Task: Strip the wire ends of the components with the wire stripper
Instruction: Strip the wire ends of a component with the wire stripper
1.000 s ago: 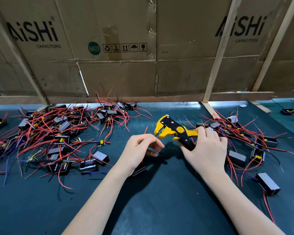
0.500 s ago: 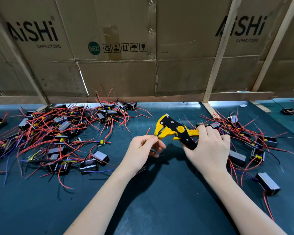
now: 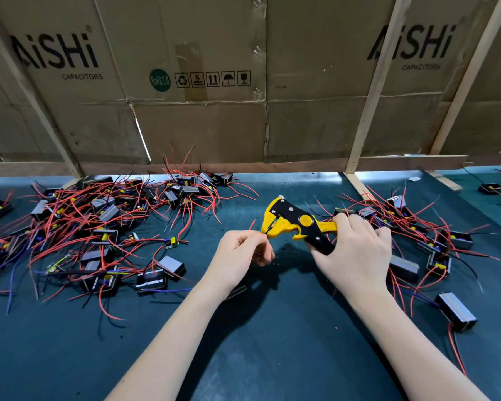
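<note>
Over green mat [image 3: 272,342], fingers [image 3: 356,224] curled round wire stripper [image 3: 295,225].

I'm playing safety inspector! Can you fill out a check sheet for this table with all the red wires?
Surface: dark green mat, with tiny red specks by the hands.
Job's things: yellow-black stripper, a wire end in its head.
Clutter: big pile of wired parts on the left, smaller pile on the right.
Hands: left hand pinches a wire at the stripper's head; right hand grips the handles.
Cables: loose red, blue and black wires tangled in both piles.
Surroundings: cardboard wall marked AiSHi, wooden slats.
</note>
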